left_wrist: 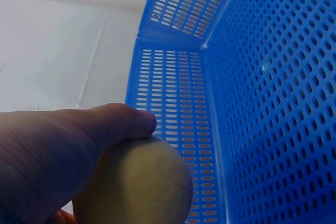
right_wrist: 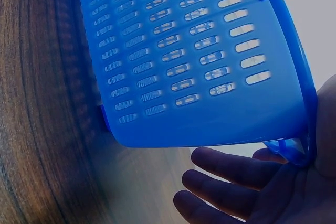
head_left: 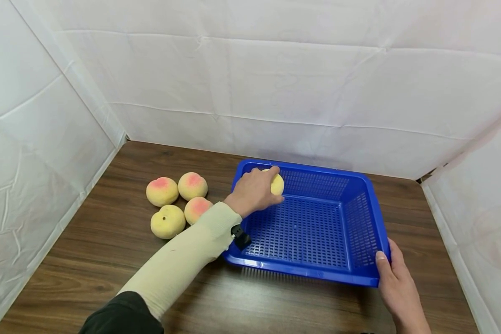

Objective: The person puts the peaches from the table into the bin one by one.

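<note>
My left hand (head_left: 255, 191) grips a yellow peach (head_left: 277, 184) over the left end of a blue plastic basket (head_left: 302, 274). In the left wrist view the thumb lies across the top of the peach (left_wrist: 144, 184), with the perforated basket wall (left_wrist: 173, 87) behind it. My right hand (head_left: 400, 283) holds the basket's near right corner, thumb over the rim and fingers outside. The right wrist view shows those fingers (right_wrist: 226, 190) spread beside the slotted wall (right_wrist: 173, 66). The basket floor shows no fruit in the head view.
Several yellow-and-pink peaches, among them one at the back (head_left: 193, 186) and one at the front (head_left: 167, 222), lie on the brown wooden table (head_left: 79, 260) left of the basket. My left sleeve (head_left: 183, 260) partly covers another peach (head_left: 197, 209). White sheeting (head_left: 275, 83) encloses the table's back and sides.
</note>
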`<state>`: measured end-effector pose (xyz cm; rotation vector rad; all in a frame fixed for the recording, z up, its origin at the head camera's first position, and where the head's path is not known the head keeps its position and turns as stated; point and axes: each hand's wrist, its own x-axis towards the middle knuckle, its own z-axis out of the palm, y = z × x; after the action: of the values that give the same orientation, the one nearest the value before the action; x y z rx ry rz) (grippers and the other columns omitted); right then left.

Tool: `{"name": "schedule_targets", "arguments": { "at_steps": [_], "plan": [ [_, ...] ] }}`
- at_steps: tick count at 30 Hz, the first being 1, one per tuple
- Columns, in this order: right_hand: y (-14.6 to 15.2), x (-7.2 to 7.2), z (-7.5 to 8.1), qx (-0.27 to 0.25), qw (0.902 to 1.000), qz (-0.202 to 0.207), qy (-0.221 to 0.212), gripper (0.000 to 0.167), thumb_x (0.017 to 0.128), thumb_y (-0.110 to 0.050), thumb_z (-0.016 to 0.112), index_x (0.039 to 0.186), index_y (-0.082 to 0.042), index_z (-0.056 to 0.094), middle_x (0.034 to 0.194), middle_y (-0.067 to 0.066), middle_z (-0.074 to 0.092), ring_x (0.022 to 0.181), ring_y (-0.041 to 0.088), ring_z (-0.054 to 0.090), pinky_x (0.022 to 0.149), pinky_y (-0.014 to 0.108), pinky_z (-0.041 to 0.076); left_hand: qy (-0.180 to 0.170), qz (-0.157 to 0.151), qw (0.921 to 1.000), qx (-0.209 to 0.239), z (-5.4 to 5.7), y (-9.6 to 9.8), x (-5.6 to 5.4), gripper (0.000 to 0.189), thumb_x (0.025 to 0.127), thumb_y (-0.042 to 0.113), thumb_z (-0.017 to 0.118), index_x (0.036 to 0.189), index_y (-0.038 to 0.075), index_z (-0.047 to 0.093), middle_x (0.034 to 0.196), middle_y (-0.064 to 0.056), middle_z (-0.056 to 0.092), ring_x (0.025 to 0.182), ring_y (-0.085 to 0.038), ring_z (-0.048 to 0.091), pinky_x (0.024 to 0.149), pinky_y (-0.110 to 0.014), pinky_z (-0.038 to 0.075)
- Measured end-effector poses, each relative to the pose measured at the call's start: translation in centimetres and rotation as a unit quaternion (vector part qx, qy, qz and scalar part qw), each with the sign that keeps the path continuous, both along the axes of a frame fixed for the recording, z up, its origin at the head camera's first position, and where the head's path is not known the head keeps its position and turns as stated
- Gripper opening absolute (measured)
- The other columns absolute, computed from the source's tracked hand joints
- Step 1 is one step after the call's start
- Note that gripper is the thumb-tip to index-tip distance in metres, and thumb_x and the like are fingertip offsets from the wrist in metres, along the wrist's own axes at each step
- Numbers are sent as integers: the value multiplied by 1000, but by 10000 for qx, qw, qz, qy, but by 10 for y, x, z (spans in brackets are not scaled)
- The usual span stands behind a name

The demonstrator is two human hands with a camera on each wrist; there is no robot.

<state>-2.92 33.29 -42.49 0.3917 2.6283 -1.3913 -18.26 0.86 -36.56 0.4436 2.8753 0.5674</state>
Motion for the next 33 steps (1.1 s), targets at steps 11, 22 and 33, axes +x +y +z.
{"name": "schedule_targets", "arguments": {
  "at_steps": [11,22,33],
  "plan": [
    [2,0,-2,66,10000,-15,28,61,114,-35,21,168,-10,5,159,34,34,139,47,40,105,61,33,-109,310,9995,14,-9,1,-4,73,90,42,79,153,22,48,130,-22,54,89,-28,65,72,-38,59],
    [1,0,-2,340,9994,11,29,61,114,-34,23,167,-9,9,156,32,40,131,34,46,95,34,35,-220,394,9989,-96,-15,4,-5,77,90,44,80,156,24,46,134,-21,55,100,-30,65,78,-42,60],
    [0,1,1,174,9998,39,-65,62,114,-35,21,168,-9,7,158,33,37,137,44,42,101,47,37,-268,421,9987,-145,-17,5,-3,76,92,39,79,157,22,44,139,-22,54,104,-32,67,81,-44,62]
  ]
}}
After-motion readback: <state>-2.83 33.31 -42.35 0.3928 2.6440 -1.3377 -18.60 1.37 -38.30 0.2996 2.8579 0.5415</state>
